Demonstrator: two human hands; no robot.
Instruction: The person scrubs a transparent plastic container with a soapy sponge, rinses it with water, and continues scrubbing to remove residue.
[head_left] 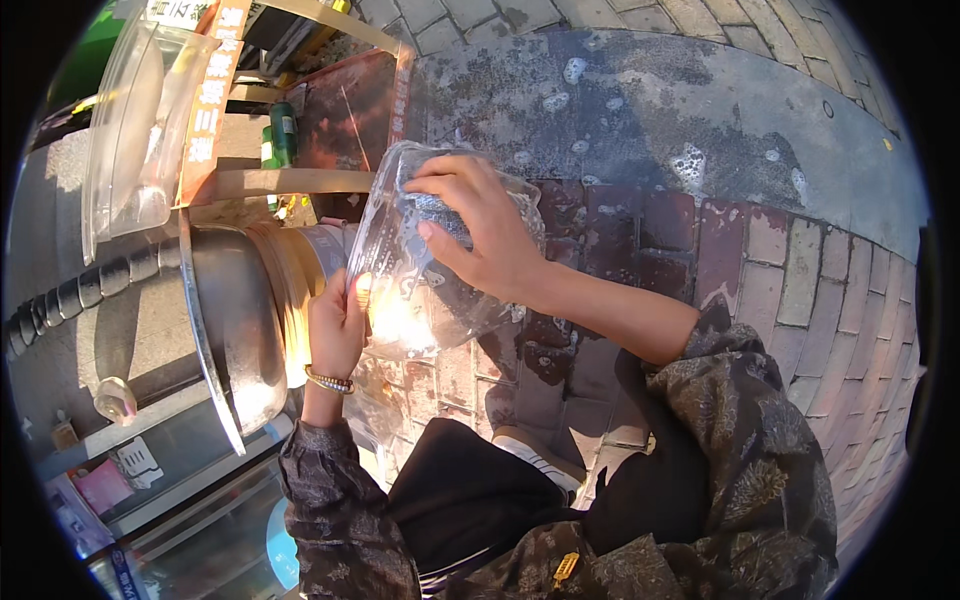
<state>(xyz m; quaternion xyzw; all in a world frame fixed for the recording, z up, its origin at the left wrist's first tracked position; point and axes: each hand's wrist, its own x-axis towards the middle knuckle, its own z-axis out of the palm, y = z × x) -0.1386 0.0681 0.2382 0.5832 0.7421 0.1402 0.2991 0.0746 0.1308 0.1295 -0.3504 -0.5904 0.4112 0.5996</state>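
Note:
A clear plastic container (388, 230), wet and soapy, is held tilted in front of me above the pavement. My left hand (340, 325) grips its near left rim, thumb against the wall. Inside it, my right hand (475, 225) presses a grey-blue scrubbing pad (440, 218) to the plastic, fingers bent over the pad. Strong sunlight glares off the lower part of the container and hides detail there. Close to my left hand stands a metal basin (240, 325), its rim turned toward the left.
More clear plastic containers (130, 140) are at the upper left, beside a wooden frame (285, 182) with orange strips. Green bottles (283, 135) stand behind it. Suds (690, 168) spot the wet paving. My shoe (535, 458) is below. Glass-sided cases (215, 520) are at the lower left.

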